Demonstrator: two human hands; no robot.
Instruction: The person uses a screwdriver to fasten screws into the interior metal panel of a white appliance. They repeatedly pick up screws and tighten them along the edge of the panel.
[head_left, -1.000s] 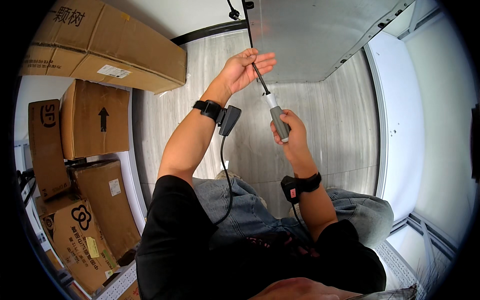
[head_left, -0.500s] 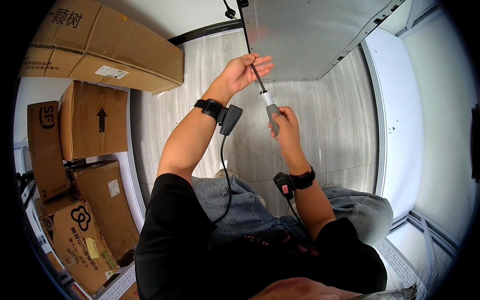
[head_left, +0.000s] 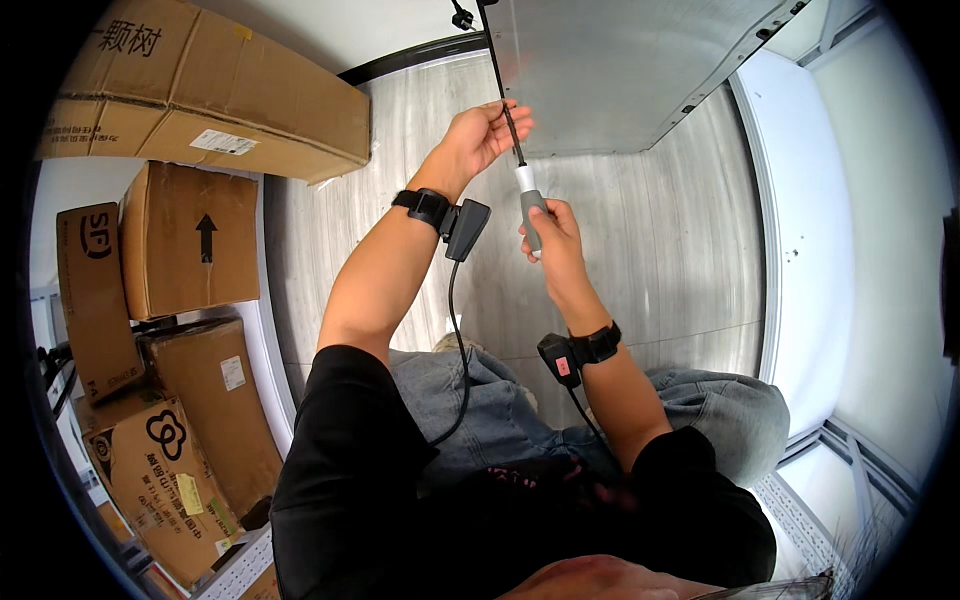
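Clearly, the right hand (head_left: 558, 238) has its fingers wrapped around the handle of a long screwdriver with a grey-and-white grip and a thin dark shaft (head_left: 531, 202). Above the pale grey wood-grain floor (head_left: 690, 260), the screwdriver slants up and slightly left, away from the body, toward the left edge of a large silver-grey sheet-metal panel (head_left: 600, 75). Whether its tip touches that edge is too small to tell.

Farther out, the left hand (head_left: 476, 142) is at the upper end of the shaft, palm partly turned up. Its outer fingers are loosely extended and slightly apart, and the shaft crosses in front of them; whether its thumb and forefinger pinch the tip cannot be told.

Both wrists wear black straps carrying dark blocky devices, the left one (head_left: 466, 228) trailing a thin black cable (head_left: 463, 370) down toward the lap. Faded blue jeans (head_left: 480, 400) cover the bent legs. Well to the left of the hands stand several brown cardboard boxes (head_left: 190, 240), and a black plug (head_left: 462, 18) hangs near the panel's upper left corner.
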